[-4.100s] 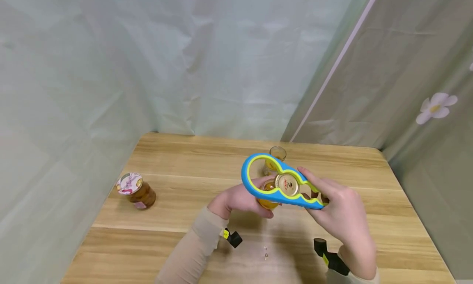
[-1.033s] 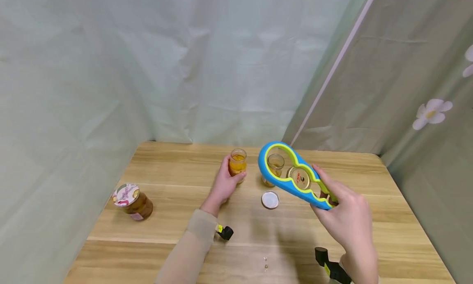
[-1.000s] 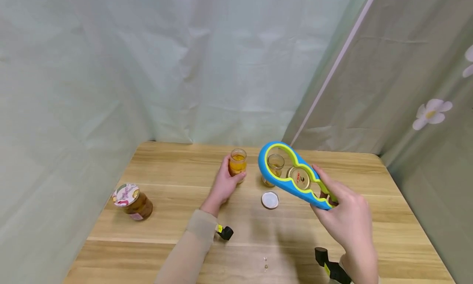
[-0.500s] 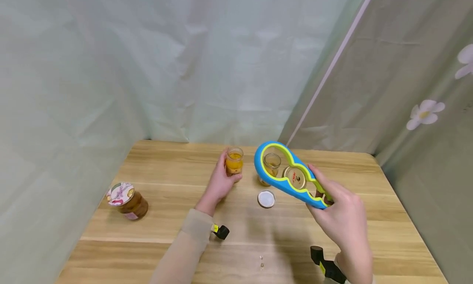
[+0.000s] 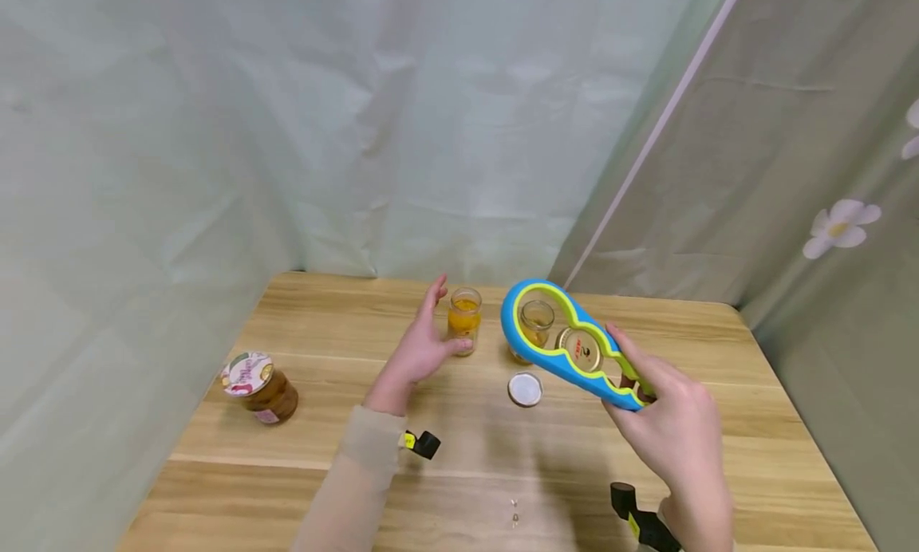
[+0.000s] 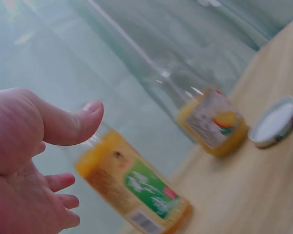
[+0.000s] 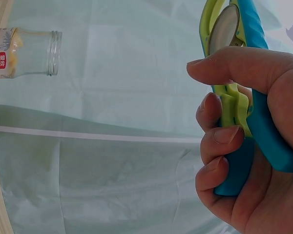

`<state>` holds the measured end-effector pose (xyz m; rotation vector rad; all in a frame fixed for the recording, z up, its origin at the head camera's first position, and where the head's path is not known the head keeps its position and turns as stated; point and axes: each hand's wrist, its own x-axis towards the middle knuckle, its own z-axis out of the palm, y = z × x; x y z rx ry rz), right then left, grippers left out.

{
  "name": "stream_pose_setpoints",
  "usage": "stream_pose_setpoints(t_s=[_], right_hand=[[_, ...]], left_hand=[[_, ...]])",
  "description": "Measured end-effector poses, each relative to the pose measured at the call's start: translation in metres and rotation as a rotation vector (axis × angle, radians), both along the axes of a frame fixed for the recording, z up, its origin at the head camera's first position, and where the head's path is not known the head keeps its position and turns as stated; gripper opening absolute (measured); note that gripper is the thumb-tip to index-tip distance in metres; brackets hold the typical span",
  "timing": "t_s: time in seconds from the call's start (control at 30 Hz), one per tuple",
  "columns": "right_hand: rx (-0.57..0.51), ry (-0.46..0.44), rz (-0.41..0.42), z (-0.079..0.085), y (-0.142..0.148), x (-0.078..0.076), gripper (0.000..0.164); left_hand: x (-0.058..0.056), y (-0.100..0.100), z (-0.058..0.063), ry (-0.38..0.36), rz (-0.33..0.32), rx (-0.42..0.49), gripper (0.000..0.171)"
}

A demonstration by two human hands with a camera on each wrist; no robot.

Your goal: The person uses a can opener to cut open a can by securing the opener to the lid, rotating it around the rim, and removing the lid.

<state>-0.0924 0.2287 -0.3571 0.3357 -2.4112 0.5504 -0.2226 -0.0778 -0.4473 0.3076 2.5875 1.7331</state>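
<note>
My left hand [image 5: 420, 345] is spread beside an uncapped glass jar of orange contents [image 5: 464, 319], its thumb overlapping the jar's lower part in the head view. In the left wrist view the fingers stand apart from that jar, whose label [image 6: 149, 187] is green and yellow. My right hand [image 5: 671, 412] grips the narrow end of a blue and lime-green jar opener [image 5: 556, 360], held up above the table. A gold jar lid [image 5: 580, 350] sits in one of the opener's notches. Behind the opener's large loop stands a second open jar [image 5: 537, 321], partly covered by it.
A white-lined lid [image 5: 525, 389] lies upside down on the wooden table [image 5: 345, 376] before the jars. Farther left stands a jar with brown contents [image 5: 273, 396] under a patterned cover. Small droplets [image 5: 514, 520] lie near the front. Pale curtains [image 5: 431, 137] hang behind.
The right hand's opener has lifted away with the gold lid. My left hand has put the orange jar down near the back, let go and drawn slightly left.
</note>
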Motion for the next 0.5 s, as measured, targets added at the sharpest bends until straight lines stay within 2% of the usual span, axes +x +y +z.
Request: stream_pose_setpoints(t_s=[0.1, 0.27, 0.5], right_hand=[[0.001, -0.006, -0.002, 0.0, 0.0, 0.0, 0.07], [-0.001, -0.024, -0.006, 0.0, 0.001, 0.0, 0.073], [0.006, -0.021, 0.005, 0.0, 0.001, 0.0, 0.071]], left_hand=[[0.005, -0.007, 0.011, 0.029, 0.002, 0.028, 0.111], [0.015, -0.013, 0.031, 0.121, 0.01, 0.107, 0.106], [0.04, -0.011, 0.073, 0.249, -0.024, 0.252, 0.093]])
